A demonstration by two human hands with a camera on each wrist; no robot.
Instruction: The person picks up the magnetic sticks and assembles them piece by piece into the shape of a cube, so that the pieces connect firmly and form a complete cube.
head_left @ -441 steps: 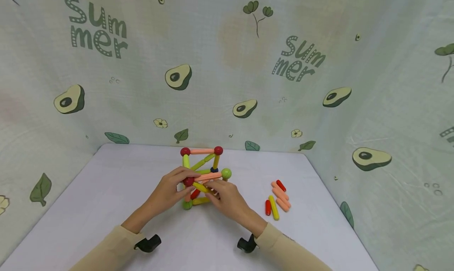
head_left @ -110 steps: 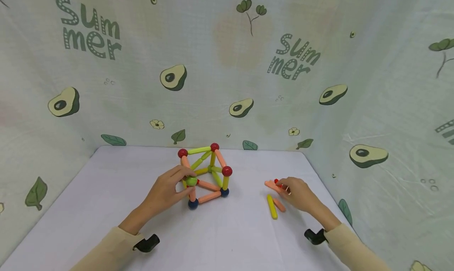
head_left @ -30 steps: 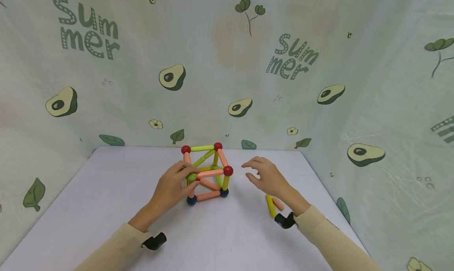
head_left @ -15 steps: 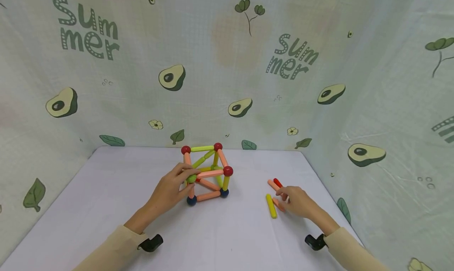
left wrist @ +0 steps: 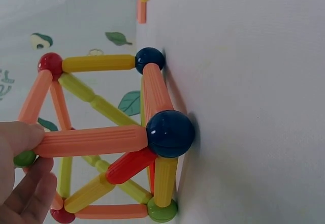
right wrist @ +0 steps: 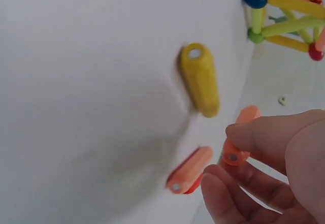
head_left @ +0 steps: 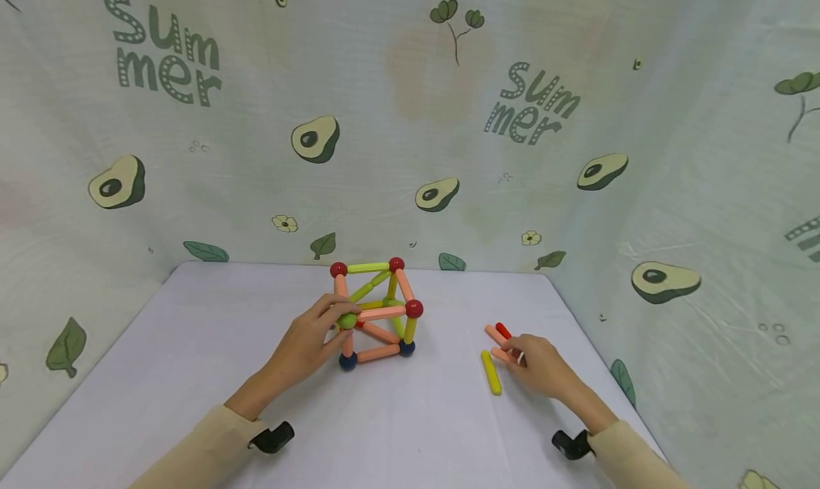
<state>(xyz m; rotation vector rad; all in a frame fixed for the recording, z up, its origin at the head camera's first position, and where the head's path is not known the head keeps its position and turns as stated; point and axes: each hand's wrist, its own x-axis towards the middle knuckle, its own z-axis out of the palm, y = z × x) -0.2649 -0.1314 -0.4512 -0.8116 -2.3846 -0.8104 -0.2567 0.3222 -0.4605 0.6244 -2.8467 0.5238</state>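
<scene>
A cube-like frame of magnetic sticks and balls stands on the table, with red balls [head_left: 414, 309] at its upper corners and blue balls [head_left: 406, 347] below. At the near upper left corner, my left hand [head_left: 312, 337] grips a green ball [head_left: 348, 321]. In the left wrist view its thumb lies on the end of a salmon upright stick [left wrist: 96, 140] under that ball. My right hand [head_left: 541, 366], away to the right, pinches a salmon magnetic stick [right wrist: 249, 115] between thumb and fingers, just above the table.
By my right hand a yellow stick [head_left: 491, 373], another salmon stick [head_left: 495, 334] and a red stick [head_left: 503, 329] lie on the white table [head_left: 416, 432]. A printed cloth [head_left: 384, 211] hangs behind the table and along its sides.
The frame has been turned since the oldest view, and a salmon stick now bridges its near top edge. My right hand went from beside the frame to the loose sticks and picked one up.
</scene>
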